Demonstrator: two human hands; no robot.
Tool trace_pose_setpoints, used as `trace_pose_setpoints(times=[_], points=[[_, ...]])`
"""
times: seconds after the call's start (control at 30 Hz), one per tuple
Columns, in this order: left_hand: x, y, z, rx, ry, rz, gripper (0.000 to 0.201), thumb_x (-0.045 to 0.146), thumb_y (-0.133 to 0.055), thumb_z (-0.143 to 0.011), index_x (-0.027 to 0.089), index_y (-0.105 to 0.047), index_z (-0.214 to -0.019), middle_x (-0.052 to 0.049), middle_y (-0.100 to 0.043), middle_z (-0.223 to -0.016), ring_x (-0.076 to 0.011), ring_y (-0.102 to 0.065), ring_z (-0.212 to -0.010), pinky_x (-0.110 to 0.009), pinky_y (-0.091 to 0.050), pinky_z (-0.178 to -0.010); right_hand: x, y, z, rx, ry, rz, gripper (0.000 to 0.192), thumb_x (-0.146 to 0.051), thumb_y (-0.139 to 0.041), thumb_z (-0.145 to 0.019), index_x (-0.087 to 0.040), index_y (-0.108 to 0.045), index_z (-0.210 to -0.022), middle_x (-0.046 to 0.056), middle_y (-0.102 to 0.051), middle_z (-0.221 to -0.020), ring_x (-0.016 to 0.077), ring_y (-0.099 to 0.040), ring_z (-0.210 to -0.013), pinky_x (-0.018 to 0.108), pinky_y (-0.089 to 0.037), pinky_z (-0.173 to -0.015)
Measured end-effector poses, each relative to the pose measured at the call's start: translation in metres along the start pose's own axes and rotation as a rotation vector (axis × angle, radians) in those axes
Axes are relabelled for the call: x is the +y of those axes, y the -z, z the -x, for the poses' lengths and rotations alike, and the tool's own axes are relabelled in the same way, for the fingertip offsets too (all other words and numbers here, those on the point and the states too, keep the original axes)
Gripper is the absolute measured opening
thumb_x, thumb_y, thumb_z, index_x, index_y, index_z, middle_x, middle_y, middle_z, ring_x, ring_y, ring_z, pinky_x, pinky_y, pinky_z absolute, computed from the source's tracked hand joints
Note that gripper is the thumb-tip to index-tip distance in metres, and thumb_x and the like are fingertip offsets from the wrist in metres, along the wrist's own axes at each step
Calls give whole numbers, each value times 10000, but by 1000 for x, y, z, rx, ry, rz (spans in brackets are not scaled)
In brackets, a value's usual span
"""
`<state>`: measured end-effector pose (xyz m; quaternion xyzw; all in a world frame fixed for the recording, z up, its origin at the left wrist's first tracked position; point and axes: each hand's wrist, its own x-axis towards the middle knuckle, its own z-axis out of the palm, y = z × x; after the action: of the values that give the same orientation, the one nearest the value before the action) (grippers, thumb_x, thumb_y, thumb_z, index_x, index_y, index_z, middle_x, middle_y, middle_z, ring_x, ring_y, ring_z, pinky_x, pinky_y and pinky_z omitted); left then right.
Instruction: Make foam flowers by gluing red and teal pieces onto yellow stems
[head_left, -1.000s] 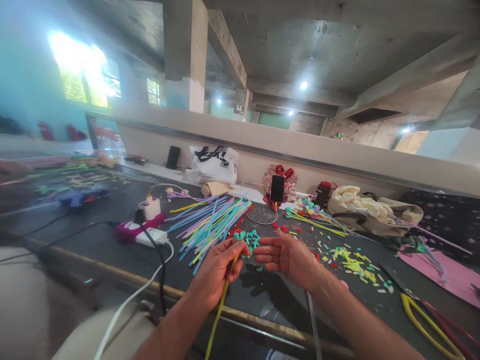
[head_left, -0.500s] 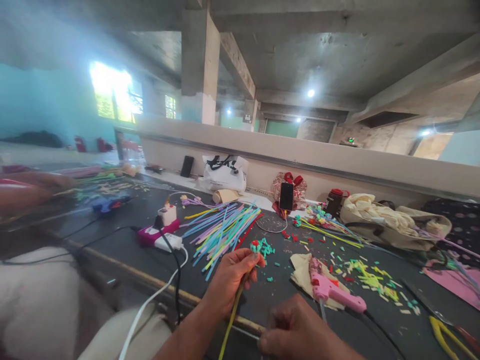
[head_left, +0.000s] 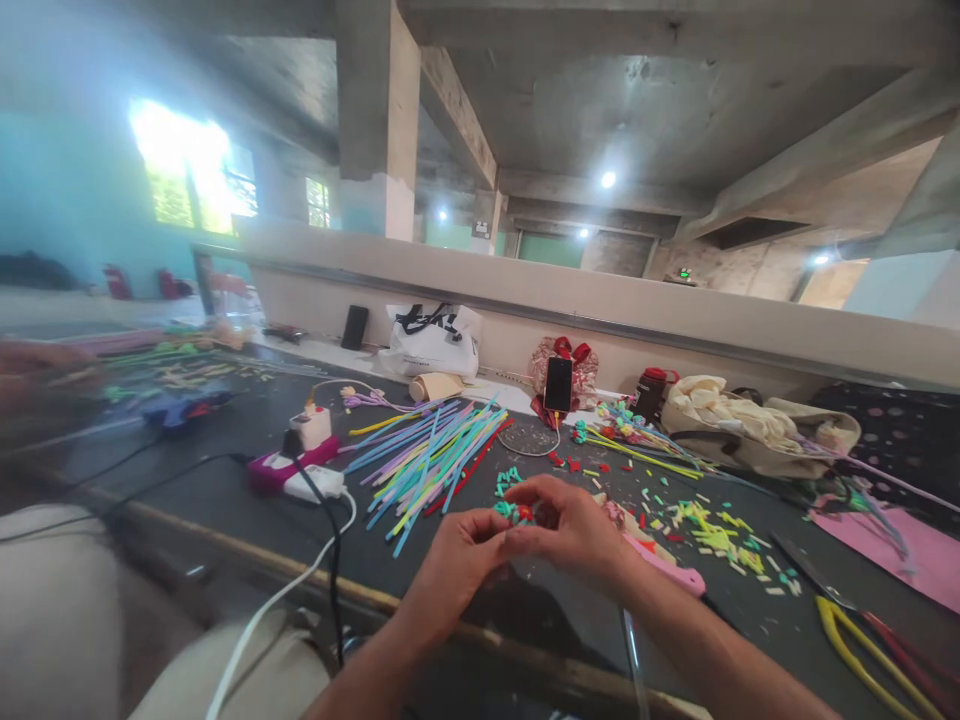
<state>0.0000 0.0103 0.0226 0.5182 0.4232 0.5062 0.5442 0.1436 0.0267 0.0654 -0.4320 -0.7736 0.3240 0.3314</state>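
Observation:
My left hand point(head_left: 459, 562) is closed, pinching a small pipe-cleaner flower point(head_left: 517, 512) with teal petals and a red centre. From the other side, my right hand point(head_left: 571, 530) curls its fingers and thumb around the same flower. Its stem is hidden by the hands. Just beyond them lies a heap of short teal pipe-cleaner pieces point(head_left: 508, 480). A pink glue gun point(head_left: 675, 568) rests to the right, partly covered by my right forearm. Left of my hands spreads a bundle of long coloured pipe cleaners point(head_left: 427, 460).
A magenta and white power strip point(head_left: 296, 474) with cables sits at left. Yellow-green scraps point(head_left: 709, 530) and yellow-handled scissors point(head_left: 847, 630) lie at right. A phone point(head_left: 558, 384), a white bag point(head_left: 433, 340) and a beige bag point(head_left: 750, 430) line the back. A neighbour's blurred hand point(head_left: 45, 375) shows far left.
My right hand has come up from the table's front edge, over the glue gun's side, to the flower in my left hand. The view has shifted slightly right.

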Motion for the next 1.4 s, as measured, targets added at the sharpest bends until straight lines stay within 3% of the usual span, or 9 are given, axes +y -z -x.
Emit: trace_pose_setpoints(times=[0.1, 0.23, 0.5, 0.77, 0.9, 1.0, 1.4], points=[[3, 1, 2, -110, 46, 79, 256, 374, -607, -641, 124, -617, -588, 5, -568, -467, -79, -457, -415, -183, -317, -400, 2, 0, -7, -68, -59, -206, 150, -246, -631, -623, -160, -630, -745, -44, -512, -509, 66, -424, -433, 172, -281, -384], [5, 4, 4, -207, 162, 204, 221, 339, -596, -671, 130, -637, -729, -31, -643, -652, -77, -529, -480, -160, -351, -406, 9, 6, -12, -79, -120, -411, 150, -257, -596, -664, -145, -613, -763, -58, -504, -470, 50, -410, -380, 167, -295, -365], [-6, 2, 0, -217, 221, 173, 196, 320, -583, -685, 127, -576, -652, -14, -625, -528, -79, -542, -399, -148, -338, -353, 21, 9, -13, -63, -144, -516, 183, -258, -630, -642, -136, -630, -779, -51, -528, -500, 41, -421, -376, 170, -318, -378], [-7, -3, 3, -191, 218, 186, 221, 357, -581, -668, 137, -560, -682, -2, -616, -493, -91, -543, -375, -158, -317, -340, 29, -4, -2, -57, -212, -664, 296, -309, -645, -624, -135, -580, -854, -11, -583, -575, 94, -530, -487, 185, -349, -424], [-5, -3, 4, -161, 188, 174, 249, 388, -579, -663, 140, -558, -653, -2, -615, -493, -93, -543, -372, -165, -318, -345, 35, -11, 5, -62, -240, -710, 161, -246, -657, -603, -115, -597, -676, -26, -549, -547, 52, -446, -436, 176, -306, -418], [-3, -4, 4, -141, 182, 135, 240, 375, -583, -660, 139, -550, -634, 1, -609, -481, -88, -533, -358, -165, -320, -346, 38, -16, 5, -37, -252, -732, 133, -213, -670, -578, -126, -605, -655, -48, -521, -494, 44, -402, -402, 175, -257, -397], [-5, -7, 2, -37, 190, 124, 259, 405, -601, -637, 148, -563, -628, 13, -592, -472, -101, -546, -383, -170, -337, -355, 34, -33, 3, 165, -248, -849, 181, -280, -697, -544, -150, -579, -588, -66, -493, -453, 49, -370, -405, 194, -253, -431]])
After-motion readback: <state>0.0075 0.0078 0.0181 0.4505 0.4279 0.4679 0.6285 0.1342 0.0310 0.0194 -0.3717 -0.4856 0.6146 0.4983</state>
